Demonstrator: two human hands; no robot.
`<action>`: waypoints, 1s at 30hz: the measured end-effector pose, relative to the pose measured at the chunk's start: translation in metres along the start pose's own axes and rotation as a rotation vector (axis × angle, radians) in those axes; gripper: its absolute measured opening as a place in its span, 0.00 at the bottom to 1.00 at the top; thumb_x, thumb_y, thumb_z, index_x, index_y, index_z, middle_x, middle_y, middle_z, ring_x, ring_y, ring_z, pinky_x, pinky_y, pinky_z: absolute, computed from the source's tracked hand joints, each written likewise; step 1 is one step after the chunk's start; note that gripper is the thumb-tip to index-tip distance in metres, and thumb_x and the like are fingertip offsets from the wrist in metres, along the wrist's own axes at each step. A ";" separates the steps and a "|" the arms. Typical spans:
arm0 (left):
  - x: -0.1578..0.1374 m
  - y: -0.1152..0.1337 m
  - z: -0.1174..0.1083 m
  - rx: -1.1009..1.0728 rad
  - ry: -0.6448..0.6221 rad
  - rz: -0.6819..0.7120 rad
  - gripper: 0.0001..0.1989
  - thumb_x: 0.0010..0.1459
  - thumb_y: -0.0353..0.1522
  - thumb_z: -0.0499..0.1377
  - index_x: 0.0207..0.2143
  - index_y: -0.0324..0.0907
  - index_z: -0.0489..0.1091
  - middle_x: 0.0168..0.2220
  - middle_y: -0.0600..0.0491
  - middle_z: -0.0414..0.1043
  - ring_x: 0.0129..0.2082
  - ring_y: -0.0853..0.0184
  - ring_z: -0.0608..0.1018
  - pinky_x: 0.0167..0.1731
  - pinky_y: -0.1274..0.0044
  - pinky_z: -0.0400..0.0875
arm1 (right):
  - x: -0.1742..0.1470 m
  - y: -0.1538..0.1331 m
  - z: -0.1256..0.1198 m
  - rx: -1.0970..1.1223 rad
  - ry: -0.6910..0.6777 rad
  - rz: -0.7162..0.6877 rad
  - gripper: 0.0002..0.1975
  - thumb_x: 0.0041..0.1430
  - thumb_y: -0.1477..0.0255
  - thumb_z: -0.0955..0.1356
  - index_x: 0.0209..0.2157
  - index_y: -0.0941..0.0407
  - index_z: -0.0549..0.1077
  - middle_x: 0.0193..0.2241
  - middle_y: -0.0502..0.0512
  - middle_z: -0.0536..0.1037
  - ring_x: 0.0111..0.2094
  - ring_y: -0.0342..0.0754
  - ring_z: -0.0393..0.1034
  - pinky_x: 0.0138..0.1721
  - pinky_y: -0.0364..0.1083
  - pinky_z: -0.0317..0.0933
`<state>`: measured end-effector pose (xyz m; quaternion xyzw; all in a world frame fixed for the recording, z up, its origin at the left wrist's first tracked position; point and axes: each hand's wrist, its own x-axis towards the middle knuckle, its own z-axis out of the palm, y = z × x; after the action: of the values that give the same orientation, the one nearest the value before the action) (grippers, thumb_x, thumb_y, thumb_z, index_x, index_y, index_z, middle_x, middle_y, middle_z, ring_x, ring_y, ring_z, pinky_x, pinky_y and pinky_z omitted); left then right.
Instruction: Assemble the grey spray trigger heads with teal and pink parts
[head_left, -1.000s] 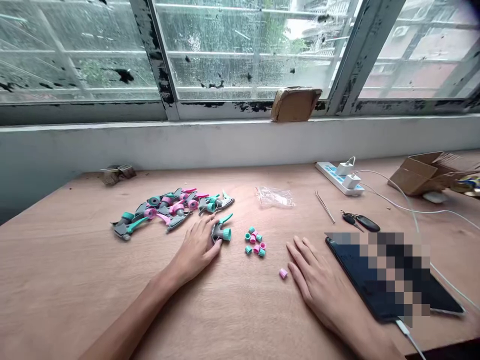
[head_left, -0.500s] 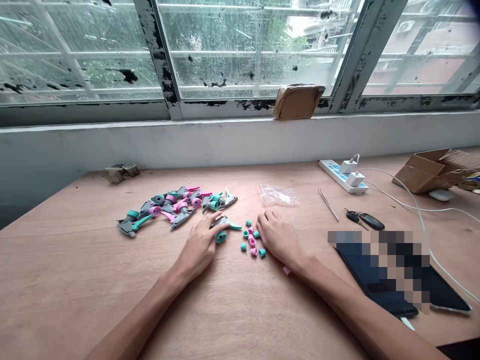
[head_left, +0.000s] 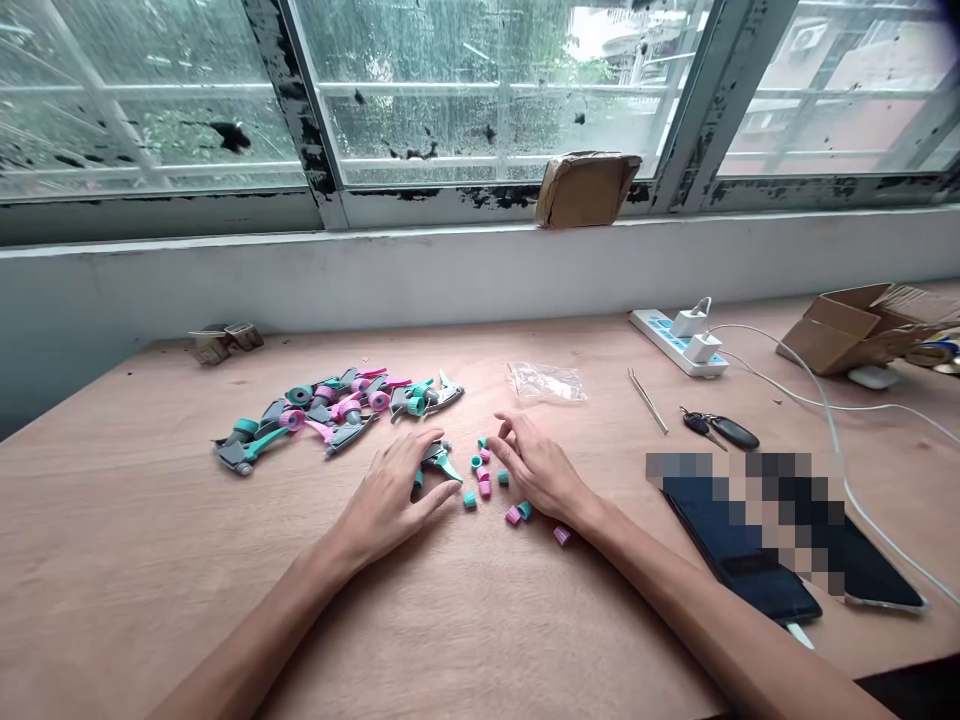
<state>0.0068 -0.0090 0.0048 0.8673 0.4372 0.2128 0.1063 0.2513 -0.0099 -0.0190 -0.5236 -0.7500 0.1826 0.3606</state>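
My left hand (head_left: 390,493) lies over a grey and teal spray trigger head (head_left: 442,461) on the table, its fingers reaching past the far side and its thumb stretched out apart. The hand hides part of that trigger head. Small pink and teal nozzle caps (head_left: 484,476) are scattered between my two hands. To their right my right hand (head_left: 544,467) hovers low, thumb and fingers apart, with no cap visible in it. A pink cap (head_left: 562,536) lies beneath its wrist. Further left is a pile of spray trigger heads (head_left: 346,410) in grey, pink and teal.
A clear plastic bag (head_left: 547,383) lies beyond the caps. Tweezers (head_left: 648,402), keys (head_left: 720,430) and dark phones (head_left: 731,550) are on the right. A power strip (head_left: 679,343) with white cables and an open cardboard box (head_left: 840,330) stand farther back.
My left thumb has moved off the trigger head, which has turned so its teal lever points nearer to me. My right fingers have spread, and several caps have shifted. The view has moved slightly.
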 end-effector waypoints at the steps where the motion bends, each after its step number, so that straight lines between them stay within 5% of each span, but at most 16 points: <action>1: 0.000 -0.002 0.000 0.000 0.007 -0.009 0.29 0.66 0.45 0.59 0.64 0.43 0.59 0.65 0.41 0.65 0.65 0.49 0.67 0.63 0.56 0.63 | 0.000 -0.001 0.001 0.004 -0.019 -0.043 0.18 0.74 0.62 0.61 0.58 0.57 0.66 0.45 0.58 0.77 0.44 0.52 0.74 0.46 0.49 0.66; 7: 0.001 -0.010 0.001 0.008 -0.001 -0.034 0.25 0.66 0.46 0.58 0.59 0.44 0.63 0.60 0.42 0.70 0.62 0.49 0.70 0.61 0.56 0.65 | -0.001 0.000 0.002 -0.035 -0.111 -0.168 0.14 0.76 0.63 0.60 0.51 0.55 0.71 0.48 0.58 0.75 0.48 0.52 0.71 0.50 0.50 0.65; 14: 0.000 -0.012 -0.001 0.003 0.020 0.013 0.20 0.65 0.29 0.51 0.59 0.42 0.64 0.56 0.45 0.75 0.59 0.54 0.73 0.61 0.58 0.65 | -0.001 0.005 0.005 -0.033 -0.097 -0.183 0.14 0.73 0.72 0.62 0.57 0.56 0.68 0.50 0.59 0.75 0.50 0.52 0.71 0.52 0.52 0.66; 21: 0.001 -0.010 -0.002 0.005 0.022 0.038 0.20 0.65 0.26 0.49 0.58 0.43 0.66 0.55 0.45 0.76 0.58 0.55 0.74 0.60 0.60 0.65 | -0.002 0.002 0.001 -0.003 -0.068 -0.177 0.15 0.73 0.71 0.63 0.58 0.57 0.68 0.52 0.61 0.73 0.51 0.52 0.71 0.53 0.52 0.67; 30: 0.001 -0.012 0.000 0.004 0.017 -0.006 0.19 0.66 0.26 0.48 0.57 0.40 0.65 0.56 0.43 0.74 0.59 0.54 0.72 0.60 0.58 0.65 | -0.019 -0.045 -0.003 -0.076 -0.213 -0.646 0.18 0.65 0.55 0.71 0.47 0.55 0.78 0.46 0.57 0.77 0.47 0.53 0.68 0.51 0.52 0.63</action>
<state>-0.0013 -0.0007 0.0006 0.8644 0.4413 0.2188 0.1013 0.2278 -0.0450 0.0058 -0.2502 -0.9168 0.0846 0.2997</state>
